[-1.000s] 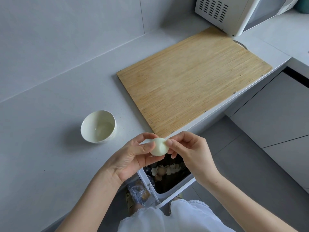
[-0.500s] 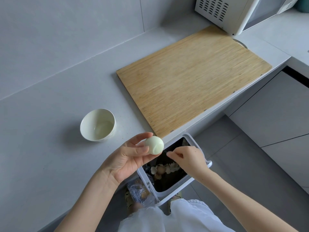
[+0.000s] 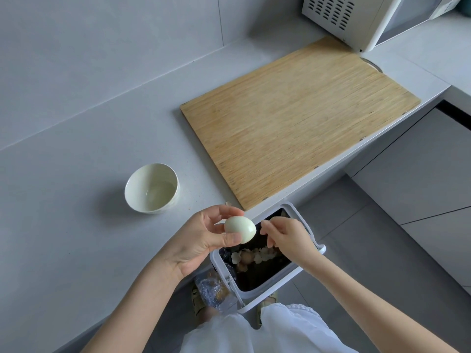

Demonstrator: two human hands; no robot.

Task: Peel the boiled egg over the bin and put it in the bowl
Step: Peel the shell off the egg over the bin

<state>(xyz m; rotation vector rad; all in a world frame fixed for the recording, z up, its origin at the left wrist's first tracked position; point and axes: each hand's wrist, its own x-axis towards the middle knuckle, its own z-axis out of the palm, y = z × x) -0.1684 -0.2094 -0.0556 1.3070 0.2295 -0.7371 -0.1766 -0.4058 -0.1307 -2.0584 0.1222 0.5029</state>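
Observation:
The peeled boiled egg [image 3: 240, 229], smooth and pale, is pinched between the thumb and fingers of my left hand [image 3: 201, 240], at the counter's front edge, just left of the bin. My right hand [image 3: 288, 235] hovers over the open white bin [image 3: 317, 248], apart from the egg. Its fingertips are bunched together and I see no shell piece between them. Broken shell pieces [image 3: 254, 256] lie inside the bin on its dark liner. The cream bowl [image 3: 142, 200] stands empty on the grey counter, to the left of and beyond the egg.
A large wooden cutting board [image 3: 293, 128] lies on the counter [image 3: 76, 225] to the right of the bowl. A white microwave [image 3: 356, 19] stands at the back right. A small shell crumb [image 3: 228, 203] lies on the counter by my left hand. Grey cabinet fronts and floor are on the right.
My right hand has let go of the egg and dropped over the bin. My left hand keeps the egg and has shifted slightly left.

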